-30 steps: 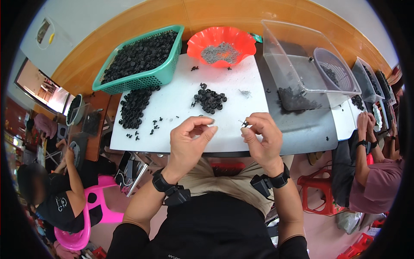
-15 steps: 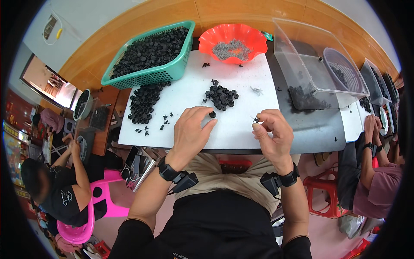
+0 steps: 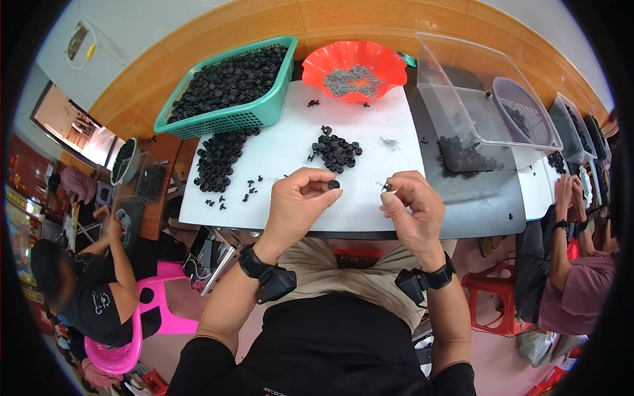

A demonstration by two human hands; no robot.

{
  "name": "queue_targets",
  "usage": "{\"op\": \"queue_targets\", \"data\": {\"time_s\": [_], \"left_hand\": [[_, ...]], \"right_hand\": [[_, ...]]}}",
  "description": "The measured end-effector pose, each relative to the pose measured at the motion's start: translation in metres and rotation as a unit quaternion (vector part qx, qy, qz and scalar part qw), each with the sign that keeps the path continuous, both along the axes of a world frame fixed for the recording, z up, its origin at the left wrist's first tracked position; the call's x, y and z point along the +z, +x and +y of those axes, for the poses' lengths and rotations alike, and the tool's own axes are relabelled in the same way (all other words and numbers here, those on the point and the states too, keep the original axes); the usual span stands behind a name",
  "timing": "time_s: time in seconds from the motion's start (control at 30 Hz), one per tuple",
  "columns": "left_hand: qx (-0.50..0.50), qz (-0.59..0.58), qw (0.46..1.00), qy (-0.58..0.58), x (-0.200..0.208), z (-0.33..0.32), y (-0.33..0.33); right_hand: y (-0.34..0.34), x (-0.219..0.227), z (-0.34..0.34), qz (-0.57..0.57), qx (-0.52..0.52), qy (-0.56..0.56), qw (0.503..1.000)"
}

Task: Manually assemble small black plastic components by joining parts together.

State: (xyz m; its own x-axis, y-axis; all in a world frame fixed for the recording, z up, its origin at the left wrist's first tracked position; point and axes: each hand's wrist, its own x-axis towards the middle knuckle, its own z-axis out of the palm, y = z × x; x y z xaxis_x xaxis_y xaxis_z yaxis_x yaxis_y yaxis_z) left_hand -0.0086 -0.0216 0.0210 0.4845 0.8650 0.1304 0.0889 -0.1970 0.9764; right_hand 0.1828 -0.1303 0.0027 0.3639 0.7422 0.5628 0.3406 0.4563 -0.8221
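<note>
Between the thumb and forefinger of my left hand (image 3: 295, 206) is a small round black cap (image 3: 335, 185), held just over the near part of the white sheet (image 3: 277, 150). My right hand (image 3: 417, 210) pinches a small black part (image 3: 386, 187), from which a thin pale pin sticks out toward the left. The two pieces are apart, facing each other. Beyond them lies a small heap of black caps (image 3: 338, 152), with a larger spread of caps (image 3: 218, 158) to the left. Several tiny black parts (image 3: 248, 190) are scattered near that spread.
A green basket (image 3: 254, 117) full of black caps stands far left, beside a red wavy bowl (image 3: 317, 63) with grey bits. To the right is a clear plastic bin (image 3: 462, 112). A small grey clump (image 3: 390, 143) lies on the sheet. People work on both sides.
My left hand has closed its fingers on the round black cap and turned it, moving slightly right. My right hand has shifted a little left with its part.
</note>
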Motion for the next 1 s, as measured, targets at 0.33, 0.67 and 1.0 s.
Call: {"op": "queue_targets", "data": {"time_s": [0.33, 0.67, 1.0], "left_hand": [[-0.105, -0.130, 0.976, -0.139, -0.002, -0.009, 0.004], [-0.132, -0.208, 0.931, -0.271, 0.009, -0.021, 0.006], [-0.170, -0.248, 0.889, -0.346, 0.000, -0.018, 0.003]], "right_hand": [[-0.028, 0.002, 0.015, 0.142, 0.046, -0.002, 0.989], [-0.033, 0.000, 0.021, 0.133, 0.043, -0.002, 0.990], [-0.033, -0.003, 0.021, 0.117, 0.043, -0.002, 0.992]]}}
